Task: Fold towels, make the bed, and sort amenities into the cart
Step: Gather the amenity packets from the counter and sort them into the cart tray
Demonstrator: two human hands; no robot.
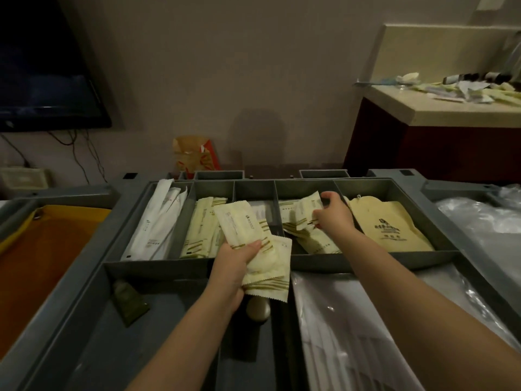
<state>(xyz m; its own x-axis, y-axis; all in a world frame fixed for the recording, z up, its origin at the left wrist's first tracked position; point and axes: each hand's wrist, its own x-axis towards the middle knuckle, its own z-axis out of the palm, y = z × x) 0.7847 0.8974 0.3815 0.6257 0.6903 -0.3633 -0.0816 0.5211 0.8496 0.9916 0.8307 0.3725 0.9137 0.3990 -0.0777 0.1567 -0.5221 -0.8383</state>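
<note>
I count 5 compts (253,190) in cart's (84,277) back row, 1 green tube (128,301), 1 tan pouch (392,227), 1 TV (42,66), 1 paper bag (194,156). Cream pkts (203,227) overlap, can't get exact no.

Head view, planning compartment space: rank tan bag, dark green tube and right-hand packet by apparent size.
1. tan bag
2. dark green tube and right-hand packet look alike; tube sits nearer, so unranked.

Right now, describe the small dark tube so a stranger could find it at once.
Start at the grey cart tray. In its near row, the left compartment holds a dark olive tube lying flat. Unlike the pale packets in the row behind, it is dark and tapered.
</note>
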